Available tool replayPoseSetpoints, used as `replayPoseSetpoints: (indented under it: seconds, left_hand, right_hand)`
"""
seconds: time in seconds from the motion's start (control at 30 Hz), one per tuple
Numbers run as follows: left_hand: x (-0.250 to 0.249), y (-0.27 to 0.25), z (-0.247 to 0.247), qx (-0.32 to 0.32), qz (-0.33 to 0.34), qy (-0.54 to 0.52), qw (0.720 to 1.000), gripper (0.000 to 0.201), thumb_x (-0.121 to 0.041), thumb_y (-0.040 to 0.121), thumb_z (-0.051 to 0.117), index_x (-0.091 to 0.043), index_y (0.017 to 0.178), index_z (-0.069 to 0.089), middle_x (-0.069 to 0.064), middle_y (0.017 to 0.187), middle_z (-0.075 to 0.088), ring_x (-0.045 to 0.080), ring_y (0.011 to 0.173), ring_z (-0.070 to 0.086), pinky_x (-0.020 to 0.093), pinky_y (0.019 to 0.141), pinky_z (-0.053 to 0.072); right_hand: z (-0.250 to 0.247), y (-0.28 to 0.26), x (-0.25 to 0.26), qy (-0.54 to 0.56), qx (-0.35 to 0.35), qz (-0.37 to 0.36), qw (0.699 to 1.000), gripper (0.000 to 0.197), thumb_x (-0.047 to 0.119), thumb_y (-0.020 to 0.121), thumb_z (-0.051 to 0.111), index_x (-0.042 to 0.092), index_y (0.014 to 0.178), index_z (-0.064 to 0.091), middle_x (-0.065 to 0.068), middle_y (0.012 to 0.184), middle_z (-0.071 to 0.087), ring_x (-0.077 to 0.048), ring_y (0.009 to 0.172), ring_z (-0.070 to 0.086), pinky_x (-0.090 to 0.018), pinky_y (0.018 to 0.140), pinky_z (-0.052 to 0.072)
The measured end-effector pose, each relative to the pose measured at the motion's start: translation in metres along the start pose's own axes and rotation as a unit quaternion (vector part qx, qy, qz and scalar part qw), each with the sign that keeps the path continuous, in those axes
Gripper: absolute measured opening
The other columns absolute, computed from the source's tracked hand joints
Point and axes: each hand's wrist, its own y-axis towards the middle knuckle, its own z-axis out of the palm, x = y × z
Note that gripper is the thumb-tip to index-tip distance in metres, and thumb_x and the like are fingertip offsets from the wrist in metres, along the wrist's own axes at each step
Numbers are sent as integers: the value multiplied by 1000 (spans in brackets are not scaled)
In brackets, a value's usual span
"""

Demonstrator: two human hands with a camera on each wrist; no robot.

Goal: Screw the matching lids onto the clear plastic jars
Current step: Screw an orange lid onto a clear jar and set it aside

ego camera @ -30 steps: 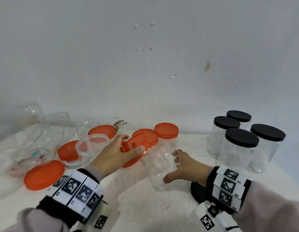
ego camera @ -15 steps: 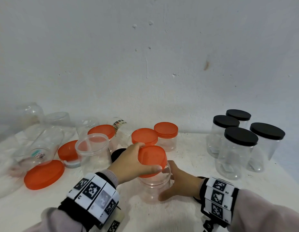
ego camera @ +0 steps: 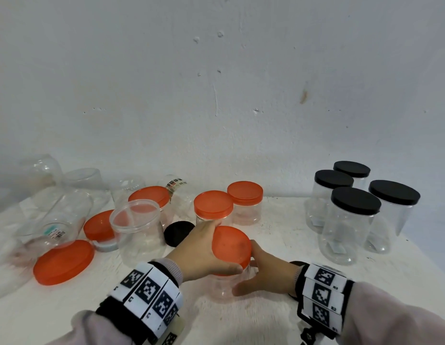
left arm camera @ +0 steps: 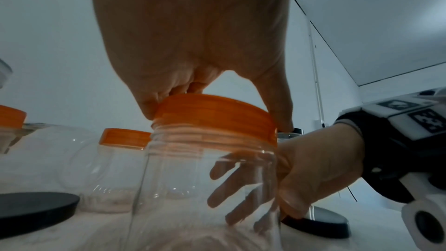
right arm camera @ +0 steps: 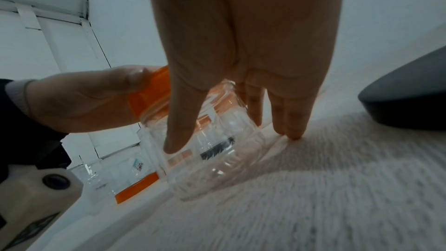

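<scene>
At centre front of the table, the left hand (ego camera: 204, 252) sits over the orange lid (ego camera: 231, 247), thumb on the near edge and fingers curled over the far edge, so it grips the rim all round – the hold you'd want for twisting. From the left wrist view the lid (left arm camera: 214, 115) rests on the neck of the clear jar (left arm camera: 207, 188) w/ the thread ridges showing just below its skirt, and it looks slightly tilted; prob. only just set on, not yet screwed down.

Right hand (ego camera: 266, 275) wraps the jar body from the right side, thumb in front and fingers (right arm camera: 289, 121) round the back, reaching down to the table. Seems meant to pin the jar so it won't spin w/ the lid. Jar stands upright on the white table (ego camera: 241, 324).

Next out: a loose black lid (ego camera: 177, 232) lies flat just behind the left hand, and a dark lid-like thing (right arm camera: 405, 98) lies by the right wrist, mostly hidden. Two short jars capped in orange (ego camera: 214, 206) stand just behind the hands. To the left, an uncapped open jar (ego camera: 139, 230), loose orange lids (ego camera: 63, 262) of diff. sizes and more bare jars, some on their sides – work still to do, I'd judge. Well to the right, four tall jars w/ black lids (ego camera: 355, 202) stand grouped, apparently the done pile.
</scene>
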Motion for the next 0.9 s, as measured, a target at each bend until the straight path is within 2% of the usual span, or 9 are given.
replayPoseSetpoints:
  seconds: [0.17,0.27,0.37,0.4,0.5,0.57,0.7,0.83,0.9]
  left_hand:
    - [9,-2,2,21,1,-39,999,128,-60,55,81,-28,150,2,-8,156,12,12,141,20,31,114,25]
    - [19,-6,0,35,-6,-92,995,134,-54,55,84,-29,149,-7,-11,154,12,2,136,22,22,109,26]
    - [35,-8,0,59,-1,-160,985,112,-32,63,87,-47,134,2,-31,127,29,-31,99,37,-7,78,31]
    - [39,-7,2,70,-7,-174,982,109,-26,64,87,-48,131,4,-34,117,30,-33,92,39,-9,69,32]
    - [48,-6,9,96,-38,-209,972,115,-21,63,88,-33,144,7,-26,121,38,-17,101,41,-2,69,37]
    - [52,-4,15,109,-47,-226,967,114,-21,63,88,-30,145,10,-22,126,41,-10,108,43,1,73,38]
    - [58,0,18,93,-60,-234,966,111,-24,62,88,-28,146,16,-13,135,44,8,123,45,23,101,40]
    - [59,1,20,83,-51,-238,966,105,-23,61,89,-27,143,23,-14,133,45,10,125,44,29,108,36]
    - [59,1,19,79,-48,-238,967,102,-23,61,89,-28,140,25,-15,131,46,10,124,46,28,107,37]
  right_hand:
    - [-8,-2,4,-26,7,25,999,113,42,63,87,31,145,11,17,129,39,-8,115,39,-24,94,35]
    - [-25,-7,16,-44,10,19,999,122,38,60,90,32,148,6,10,150,30,-9,126,34,-24,101,30]
    - [-41,-10,39,-93,6,-11,996,123,38,61,89,35,149,4,9,156,16,-14,140,23,-27,110,24]
    - [-43,-9,48,-124,15,-20,992,121,39,62,88,36,149,5,10,157,14,-14,141,22,-29,112,24]
    - [-41,-2,73,-231,58,-33,971,116,41,66,86,36,151,7,11,156,13,-15,141,23,-37,114,28]
    - [-38,6,88,-297,86,-25,951,111,42,68,84,37,150,9,10,154,17,-16,140,24,-41,113,31]
    - [-35,17,106,-390,129,1,912,107,49,68,81,43,149,11,8,150,23,-22,138,29,-46,107,35]
    - [-33,20,112,-435,136,18,890,108,59,64,79,46,148,12,8,147,24,-25,135,33,-48,103,38]
    - [-33,19,112,-445,128,31,886,109,68,63,74,43,148,12,6,150,22,-23,127,42,-47,100,40]
